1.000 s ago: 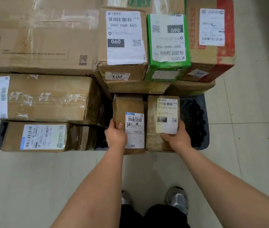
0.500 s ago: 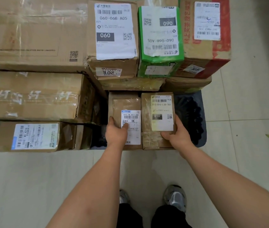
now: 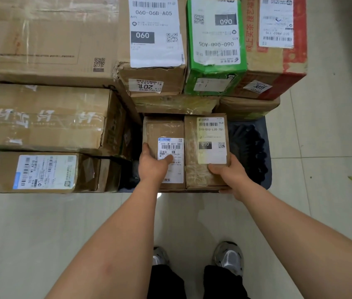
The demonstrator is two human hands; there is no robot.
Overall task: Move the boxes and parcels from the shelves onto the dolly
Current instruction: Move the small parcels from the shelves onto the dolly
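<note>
Two small brown parcels lie side by side on the dark dolly, at its near edge. My left hand grips the left parcel at its near left edge, thumb lying on its white label. My right hand grips the right parcel, labelled 010, at its near right corner, thumb on top. Both parcels sit flat and touch each other.
Stacked behind them are a brown box labelled 060, a green box and a red-printed box. Large cartons and a low labelled box fill the left. Tiled floor and my shoes are below.
Both parcels have slid a little farther onto the dolly, toward the stack. My hands stayed on them and my view has shifted slightly left.
</note>
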